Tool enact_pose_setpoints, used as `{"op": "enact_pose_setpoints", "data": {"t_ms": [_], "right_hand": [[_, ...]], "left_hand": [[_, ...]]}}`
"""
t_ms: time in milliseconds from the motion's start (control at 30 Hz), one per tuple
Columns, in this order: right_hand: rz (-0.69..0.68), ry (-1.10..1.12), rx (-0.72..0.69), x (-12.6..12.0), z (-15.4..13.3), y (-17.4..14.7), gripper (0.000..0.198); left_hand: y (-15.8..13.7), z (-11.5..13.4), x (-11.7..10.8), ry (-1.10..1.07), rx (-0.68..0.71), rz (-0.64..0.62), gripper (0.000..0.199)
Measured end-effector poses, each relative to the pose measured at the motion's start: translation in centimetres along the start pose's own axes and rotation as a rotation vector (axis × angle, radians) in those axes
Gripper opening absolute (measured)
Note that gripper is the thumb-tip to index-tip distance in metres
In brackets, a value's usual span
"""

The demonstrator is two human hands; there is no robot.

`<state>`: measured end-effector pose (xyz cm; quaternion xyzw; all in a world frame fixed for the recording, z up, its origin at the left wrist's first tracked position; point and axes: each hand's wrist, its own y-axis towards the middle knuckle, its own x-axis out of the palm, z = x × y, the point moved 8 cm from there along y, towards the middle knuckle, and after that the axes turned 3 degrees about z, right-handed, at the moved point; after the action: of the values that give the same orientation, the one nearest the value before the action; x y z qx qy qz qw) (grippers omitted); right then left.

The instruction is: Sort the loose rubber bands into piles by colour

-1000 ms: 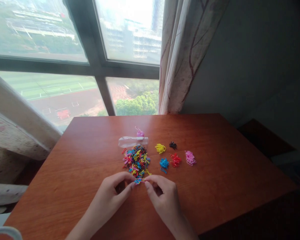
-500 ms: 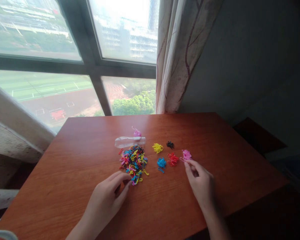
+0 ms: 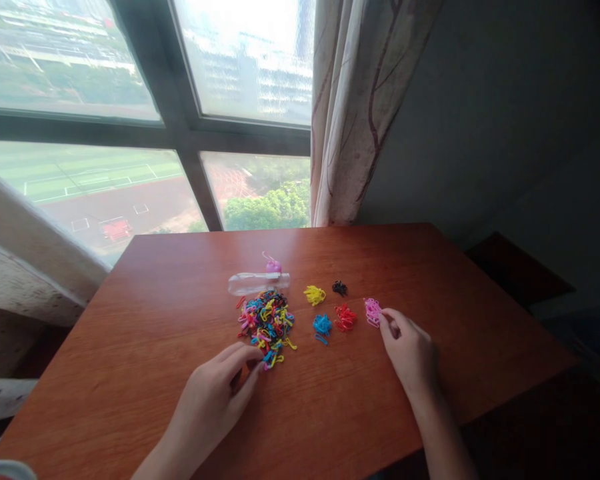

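Observation:
A mixed heap of small coloured plastic pins [image 3: 267,321], looped like safety pins, lies near the middle of the table. At its front edge is my left hand [image 3: 223,380], thumb and forefinger closed in a loose pinch; whatever is between the tips is too small to make out. My right hand [image 3: 409,347] is pinched at the right edge of the pink pins [image 3: 372,311], fingertips touching one of them. Left of these lie small piles of red pins [image 3: 345,317], blue pins [image 3: 322,325], yellow pins [image 3: 314,295] and black pins [image 3: 339,287].
Behind the mixed heap a clear plastic bottle [image 3: 253,284] lies on its side, with a pink cap-like piece [image 3: 273,266] bearing a loop just beyond it. The wooden table [image 3: 180,280] reaches to the window. A curtain [image 3: 347,133] hangs at the back.
My right hand has shifted right, from the front of the pink pile to its right side; the pink pin that stuck out of its fingertips now lies with the pile. My left hand has stayed put.

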<state>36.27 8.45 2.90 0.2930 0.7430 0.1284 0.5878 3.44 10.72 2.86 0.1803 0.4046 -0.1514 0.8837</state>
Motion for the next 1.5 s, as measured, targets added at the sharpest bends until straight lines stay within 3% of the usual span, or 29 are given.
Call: {"op": "enact_pose_setpoints", "data": {"t_ms": [433,733,867,1067,1200,1333,1500], "right_hand": [[0.051,0.143,0.013,-1.1,-1.9,0.0,0.036],[-0.284,0.534,-0.147,1.7,-13.3,-4.5,0.018],[-0.392,0.570,-0.186,2.4,-16.2,-6.4,0.017],[-0.468,0.535,-0.231,2.8,-17.0,-7.5,0.017],[-0.459,0.526,-0.250,2.7,-17.0,-7.6,0.016],[-0.428,0.489,-0.267,2.8,-16.9,-7.8,0.016],[-0.398,0.428,-0.297,2.9,-16.8,-7.9,0.014]], "left_hand": [[-0.2,-0.2,0.2,0.014,-0.011,-0.020,0.016],[-0.1,-0.6,0.5,0.028,-0.046,-0.048,0.016],[-0.2,-0.5,0.3,0.019,-0.039,-0.031,0.015],[0.3,0.1,0.1,0.031,-0.025,-0.030,0.016],[1.7,1.8,-0.2,0.108,0.038,-0.050,0.019],[4.3,4.4,0.8,0.264,0.118,-0.177,0.021],[7.2,6.9,3.9,0.429,0.232,-0.393,0.021]]}}
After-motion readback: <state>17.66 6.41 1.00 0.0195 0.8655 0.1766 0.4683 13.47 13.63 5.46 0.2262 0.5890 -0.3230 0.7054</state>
